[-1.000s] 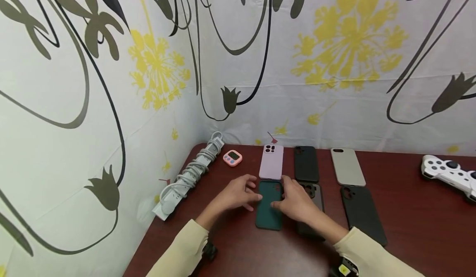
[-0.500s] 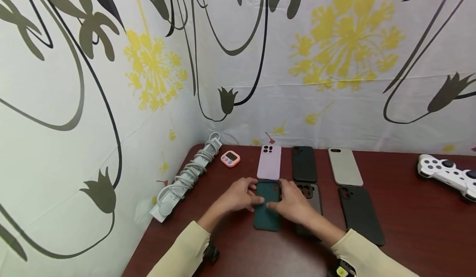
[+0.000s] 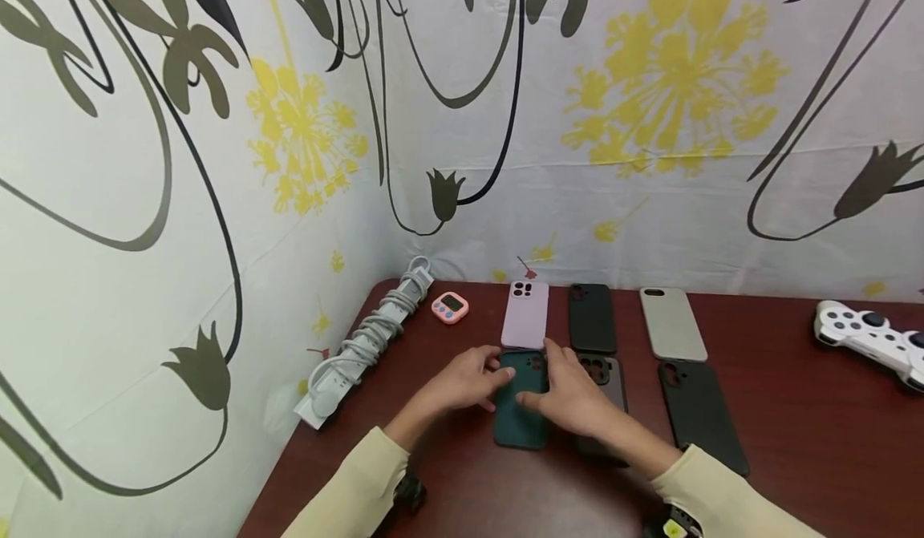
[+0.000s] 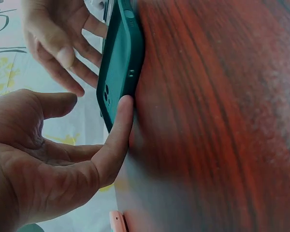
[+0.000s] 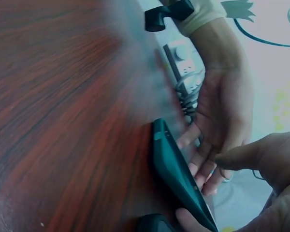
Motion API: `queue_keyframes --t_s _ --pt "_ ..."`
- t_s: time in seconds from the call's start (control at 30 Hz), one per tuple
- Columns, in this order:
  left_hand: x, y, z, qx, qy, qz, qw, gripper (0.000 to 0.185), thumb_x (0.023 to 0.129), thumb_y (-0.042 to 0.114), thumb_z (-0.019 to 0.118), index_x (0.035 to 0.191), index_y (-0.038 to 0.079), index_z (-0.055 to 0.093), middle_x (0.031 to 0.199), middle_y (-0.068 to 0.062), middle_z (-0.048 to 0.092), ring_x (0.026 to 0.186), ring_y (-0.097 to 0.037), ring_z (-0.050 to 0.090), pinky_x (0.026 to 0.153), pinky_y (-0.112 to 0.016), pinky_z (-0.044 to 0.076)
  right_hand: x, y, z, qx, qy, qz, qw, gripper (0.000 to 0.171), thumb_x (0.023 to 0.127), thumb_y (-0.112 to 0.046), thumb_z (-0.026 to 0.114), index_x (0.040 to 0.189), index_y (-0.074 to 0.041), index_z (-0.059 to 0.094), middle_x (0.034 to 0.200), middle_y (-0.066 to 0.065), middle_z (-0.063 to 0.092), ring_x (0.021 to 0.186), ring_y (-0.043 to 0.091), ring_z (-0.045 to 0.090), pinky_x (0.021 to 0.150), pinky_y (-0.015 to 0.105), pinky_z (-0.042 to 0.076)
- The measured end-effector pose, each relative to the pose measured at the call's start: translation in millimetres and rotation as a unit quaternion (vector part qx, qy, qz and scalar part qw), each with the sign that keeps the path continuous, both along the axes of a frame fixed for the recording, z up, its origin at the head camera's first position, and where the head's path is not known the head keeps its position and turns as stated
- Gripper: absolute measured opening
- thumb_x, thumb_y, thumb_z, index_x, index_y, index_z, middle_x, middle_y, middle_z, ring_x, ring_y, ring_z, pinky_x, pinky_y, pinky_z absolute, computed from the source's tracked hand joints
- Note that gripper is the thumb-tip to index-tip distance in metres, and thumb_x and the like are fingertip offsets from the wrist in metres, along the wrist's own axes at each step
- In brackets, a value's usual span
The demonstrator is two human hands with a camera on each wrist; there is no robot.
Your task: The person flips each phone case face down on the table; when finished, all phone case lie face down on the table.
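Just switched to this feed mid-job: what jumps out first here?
Both hands meet at the table's middle over a dark green phone case: the left hand touches its left edge with straight fingers, the right hand rests along its right side. Five more cases lie in rows around it, with a pink timer and a white power strip at the left and a white game controller at the far right.

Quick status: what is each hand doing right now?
Left hand: open, straight fingertips touching the left edge of the dark green silicone phone case.
Right hand: open, relaxed fingers at the case's right edge, no firm grip visible.
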State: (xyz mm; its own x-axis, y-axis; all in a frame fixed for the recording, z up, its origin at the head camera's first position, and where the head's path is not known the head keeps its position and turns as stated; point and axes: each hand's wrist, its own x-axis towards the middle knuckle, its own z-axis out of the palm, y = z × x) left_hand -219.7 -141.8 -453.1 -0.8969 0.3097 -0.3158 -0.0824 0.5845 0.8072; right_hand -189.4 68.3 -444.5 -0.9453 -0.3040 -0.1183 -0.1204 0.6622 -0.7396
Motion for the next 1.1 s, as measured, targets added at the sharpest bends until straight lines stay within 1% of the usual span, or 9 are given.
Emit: queue_keyframes --t_s 0.13,0.17,0.27,0.33,0.47,0.63,0.83,0.97,1.1 --pt "1.2 1 2.3 0.011 -0.01 0.001 0.9999 0.07 0.105 0.037 0.067 0.159 0.001 0.042 0.137 -0.017 0.061 0.076 -0.023 0.075 0.07 -0.039 0.066 -1.0 5 4.9 -0.026 -0.031 0.006 0.999 0.101 0.096 -0.037 0.078 0.165 0.007 0.018 0.159 0.032 0.037 0.125 0.04 0.058 0.091 0.05 0.059" --pt "1.4 2 2.1 0.014 -0.013 0.001 0.9998 0.07 0.105 0.036 0.068 0.159 0.001 0.042 0.137 -0.017 0.061 0.076 -0.023 0.075 0.07 -0.04 0.066 -1.1 6 5.2 -0.036 -0.04 0.006 0.999 0.101 0.096 -0.037 0.078 0.165 0.006 0.018 0.158 0.032 0.037 0.124 0.04 0.059 0.087 0.047 0.06" --pt "2.1 4 1.7 0.022 -0.017 0.002 0.9996 0.07 0.104 0.035 0.07 0.158 0.001 0.043 0.137 -0.017 0.06 0.078 -0.023 0.074 0.07 -0.041 0.066 -0.6 9 6.0 -0.077 -0.06 0.0 0.995 0.098 0.098 -0.034 0.076 0.165 0.005 0.017 0.157 0.031 0.037 0.127 0.043 0.058 0.079 0.043 0.063" --pt "2.8 6 1.7 0.023 -0.013 0.001 0.9997 0.069 0.103 0.034 0.07 0.158 0.001 0.044 0.137 -0.018 0.06 0.079 -0.023 0.074 0.07 -0.041 0.067 -0.3 10 6.0 -0.113 -0.074 -0.011 0.991 0.093 0.101 -0.029 0.073 0.165 0.005 0.015 0.157 0.031 0.038 0.128 0.043 0.059 0.077 0.042 0.065" --pt "4.6 9 2.2 0.027 -0.009 0.0 0.9996 0.069 0.103 0.036 0.071 0.157 0.004 0.045 0.138 -0.018 0.06 0.081 -0.023 0.073 0.071 -0.042 0.067 -0.1 12 8.0 -0.164 -0.093 -0.037 0.981 0.083 0.107 -0.024 0.063 0.165 0.005 0.012 0.158 0.03 0.039 0.128 0.043 0.061 0.081 0.043 0.066" --pt "7.0 12 1.4 0.033 -0.02 -0.009 0.9992 0.07 0.103 0.039 0.07 0.158 0.006 0.044 0.141 -0.017 0.059 0.083 -0.022 0.074 0.072 -0.04 0.066 1.9 15 10.3 -0.178 -0.11 -0.059 0.976 0.08 0.108 -0.024 0.06 0.165 0.004 0.012 0.157 0.03 0.04 0.132 0.043 0.059 0.084 0.042 0.066" --pt "8.8 18 0.5 0.04 -0.025 -0.016 0.9988 0.071 0.104 0.043 0.068 0.159 0.006 0.043 0.142 -0.017 0.059 0.086 -0.021 0.074 0.073 -0.04 0.067 5.0 21 9.1 -0.195 -0.117 -0.066 0.972 0.079 0.109 -0.025 0.058 0.166 0.003 0.011 0.158 0.029 0.037 0.133 0.042 0.058 0.085 0.043 0.065" --pt "10.2 23 1.6 0.035 -0.024 -0.019 0.9989 0.076 0.102 0.05 0.067 0.159 0.006 0.044 0.144 -0.017 0.059 0.09 -0.019 0.073 0.073 -0.04 0.067 7.8 23 8.9 -0.21 -0.118 -0.076 0.968 0.075 0.111 -0.022 0.052 0.167 0.0 0.007 0.159 0.027 0.036 0.13 0.04 0.06 0.086 0.043 0.064" --pt "11.7 29 3.4 0.037 -0.02 -0.029 0.9987 0.079 0.1 0.053 0.07 0.157 0.004 0.045 0.138 -0.017 0.061 0.089 -0.018 0.074 0.073 -0.04 0.067 10.0 23 7.6 -0.238 -0.113 -0.092 0.96 0.072 0.112 -0.016 0.046 0.168 -0.001 0.003 0.158 0.026 0.036 0.129 0.038 0.06 0.087 0.041 0.065"
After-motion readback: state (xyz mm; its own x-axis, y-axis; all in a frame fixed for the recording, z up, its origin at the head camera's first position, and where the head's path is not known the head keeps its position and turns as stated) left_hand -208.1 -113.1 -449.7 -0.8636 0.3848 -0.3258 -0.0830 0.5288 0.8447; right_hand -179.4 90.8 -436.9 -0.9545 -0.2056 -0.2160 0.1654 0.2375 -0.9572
